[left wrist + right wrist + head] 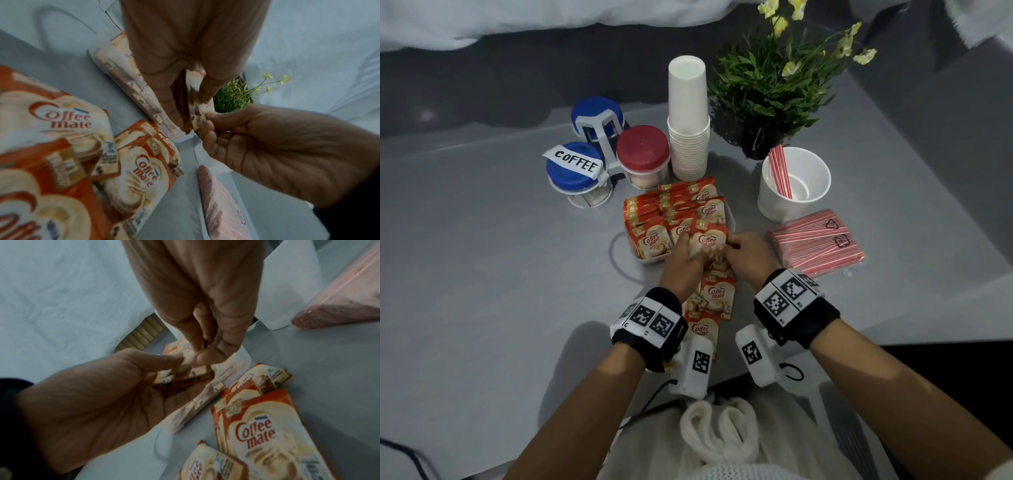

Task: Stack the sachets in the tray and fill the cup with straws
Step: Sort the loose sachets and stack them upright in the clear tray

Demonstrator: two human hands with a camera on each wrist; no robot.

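Orange-and-cream Coffee mate sachets fill a white tray at the table's middle. At the tray's near edge both hands meet on a small bundle of sachets. My left hand cups the bundle with the thumb on top. My right hand pinches its end between thumb and fingers. More loose sachets lie on the table between my wrists. A white cup right of the tray holds a few red-striped straws.
A flat pack of straws lies right of my hands. Behind the tray stand a tall stack of paper cups, a rack of lidded jars labelled COFFEE, and a potted plant. The table's near edge runs under my forearms.
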